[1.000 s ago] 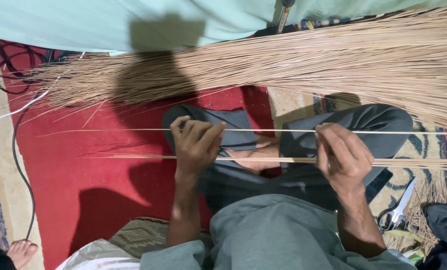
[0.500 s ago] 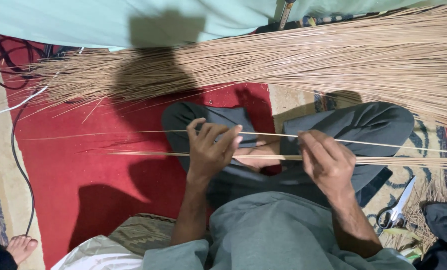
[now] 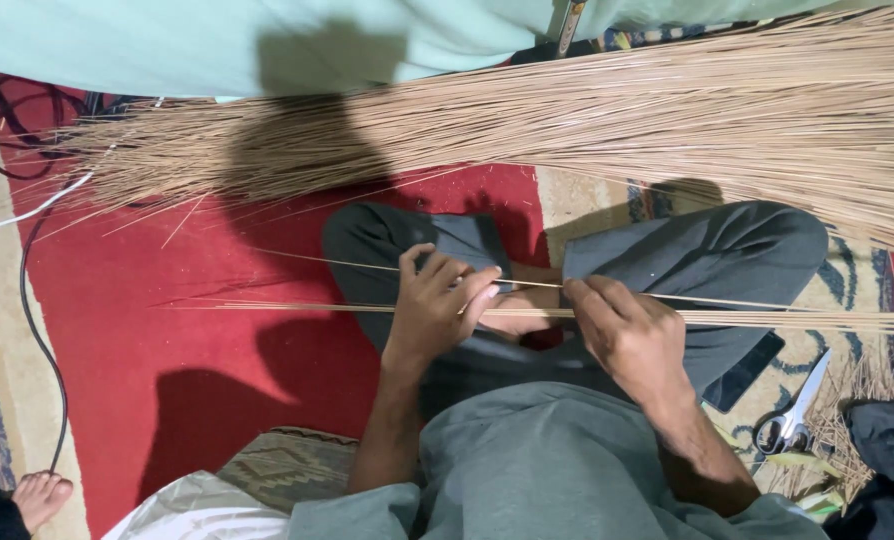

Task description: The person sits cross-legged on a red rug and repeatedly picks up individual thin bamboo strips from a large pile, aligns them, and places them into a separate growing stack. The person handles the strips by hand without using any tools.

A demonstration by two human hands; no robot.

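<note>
I sit cross-legged on a red carpet (image 3: 197,380). My left hand (image 3: 437,310) pinches a single thin stick (image 3: 327,263) that slants up to the left. My right hand (image 3: 627,330) grips the same stick and rests on a small bundle of thin sticks (image 3: 307,307) lying level across my lap. A large pile of long tan sticks (image 3: 587,120) lies fanned out on the floor beyond my knees.
Scissors (image 3: 792,425) and a dark flat phone (image 3: 747,372) lie on the patterned rug to the right. Black and white cables (image 3: 27,215) run along the left. Another person's bare foot (image 3: 37,497) shows at bottom left. A pale green cloth (image 3: 217,40) borders the top.
Both hands have slid closer together along the sticks. The single stick, level before, now slants with its left end raised away from the bundle.
</note>
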